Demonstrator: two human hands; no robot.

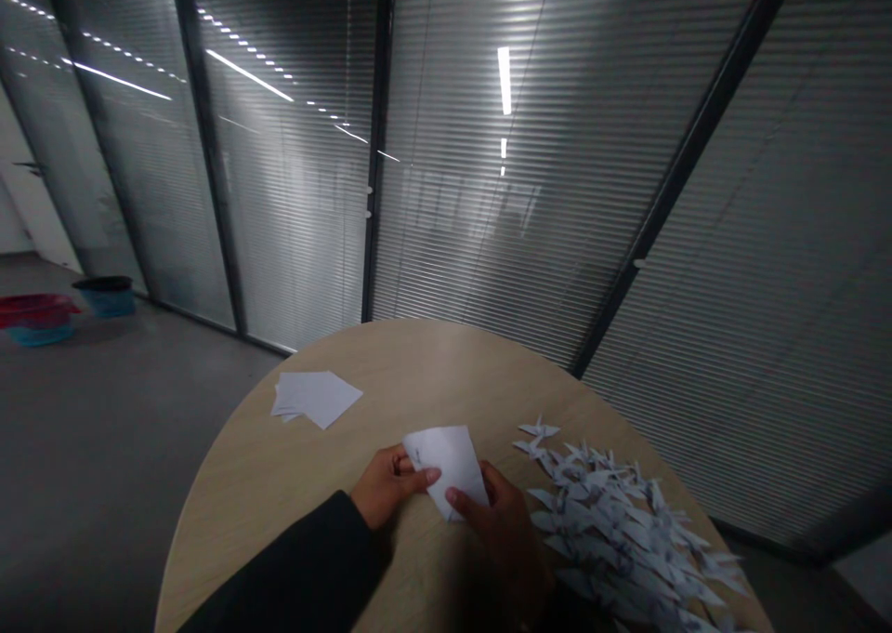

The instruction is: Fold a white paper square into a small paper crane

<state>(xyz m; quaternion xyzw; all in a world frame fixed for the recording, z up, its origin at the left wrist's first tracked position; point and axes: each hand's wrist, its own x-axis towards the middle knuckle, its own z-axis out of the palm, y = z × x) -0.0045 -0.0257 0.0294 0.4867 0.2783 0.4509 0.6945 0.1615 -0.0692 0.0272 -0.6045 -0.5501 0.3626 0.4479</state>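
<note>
Your left hand (386, 492) and right hand (503, 523) are close together, each pinching the same single sheet (452, 466) between thumb and fingers, just above the round table (390, 354). The sheet is plain white and slightly curled. A heap of paper cranes (613, 531), too many to count, lies to its right, and one small stack (317, 396) of sheets to its left. Three tubs stand on the far floor, a red tub (32, 308) on a blue tub (38, 336) and a dark tub (108, 295) beside them. What they contain is hidden.
</note>
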